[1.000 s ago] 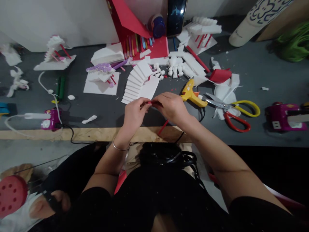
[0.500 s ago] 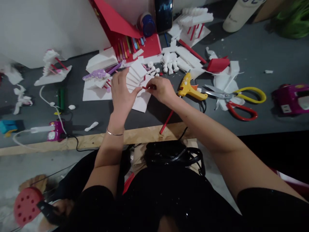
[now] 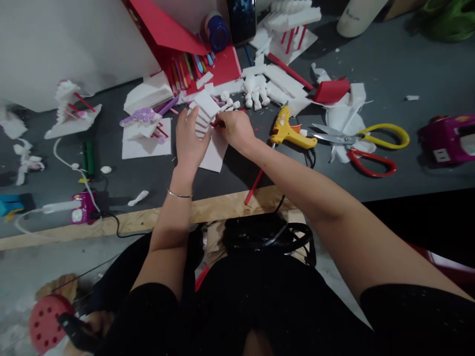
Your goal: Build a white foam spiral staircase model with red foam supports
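Observation:
In the head view, my left hand [image 3: 190,143] is closed around the left side of a small white stepped model [image 3: 206,106], like a foam staircase. The model is tilted above a white sheet [image 3: 214,154]. My right hand [image 3: 234,129] pinches a short red stick [image 3: 213,124] at the model's right edge; its fingers hide most of the stick. Right of my right hand lies a yellow hot glue gun [image 3: 291,132]. Scissors [image 3: 352,139] with one yellow and one red handle lie beyond it. A longer red stick [image 3: 254,188] rests near the front edge.
Similar white models with red posts stand at the back right [image 3: 295,22] and far left [image 3: 76,111]; a purple-topped model [image 3: 143,121] sits nearer. Behind are a phone [image 3: 242,22], a blue-lidded jar [image 3: 217,33] and a bottle [image 3: 359,17]. A purple power block [image 3: 84,206] lies front left.
My left hand has closed on the stepped model, which is now tilted up. My right hand has brought the short red stick left and up against it. The view has shifted slightly.

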A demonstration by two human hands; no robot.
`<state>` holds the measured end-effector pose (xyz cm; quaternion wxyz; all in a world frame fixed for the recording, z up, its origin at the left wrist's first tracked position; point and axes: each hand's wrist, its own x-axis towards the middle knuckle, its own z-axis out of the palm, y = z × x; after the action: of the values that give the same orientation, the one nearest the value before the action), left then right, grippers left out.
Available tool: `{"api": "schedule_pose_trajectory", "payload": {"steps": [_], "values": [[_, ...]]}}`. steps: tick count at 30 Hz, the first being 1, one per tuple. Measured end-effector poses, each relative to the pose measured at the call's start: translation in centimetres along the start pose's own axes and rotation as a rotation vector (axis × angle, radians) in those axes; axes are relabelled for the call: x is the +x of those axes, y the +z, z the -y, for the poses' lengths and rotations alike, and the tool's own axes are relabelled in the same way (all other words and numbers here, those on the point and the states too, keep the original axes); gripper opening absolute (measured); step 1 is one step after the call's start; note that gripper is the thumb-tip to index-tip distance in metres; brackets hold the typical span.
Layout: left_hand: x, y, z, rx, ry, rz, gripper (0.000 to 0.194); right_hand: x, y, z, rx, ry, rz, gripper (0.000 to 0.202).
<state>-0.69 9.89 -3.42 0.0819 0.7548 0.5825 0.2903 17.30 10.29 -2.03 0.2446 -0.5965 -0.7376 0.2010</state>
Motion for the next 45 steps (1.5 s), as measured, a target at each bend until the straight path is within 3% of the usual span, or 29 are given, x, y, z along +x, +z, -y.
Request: {"api": "schedule_pose_trajectory", "payload": {"steps": [10,23,34,45], "values": [[-0.1,-0.1,-0.4,-0.108,-0.062,0.054,0.066,0.2,1.1,-0.1,0.075,-0.011,-0.048,0.023],[0.1,0.4,-0.1,-0.046,-0.094,0.111,0.097,0.0,1.5,-0.1,0.051,0.017,-0.035,0.03],[0.2,0.0,-0.3,-0.069,-0.092,0.106,0.073,-0.3,0.4,0.1,-0.023,0.035,0.03,0.033],[0.3,0.0,0.2,-0.093,-0.111,0.119,0.074,-0.6,0.7,0.7,-0.019,0.071,-0.029,0.026]]}}
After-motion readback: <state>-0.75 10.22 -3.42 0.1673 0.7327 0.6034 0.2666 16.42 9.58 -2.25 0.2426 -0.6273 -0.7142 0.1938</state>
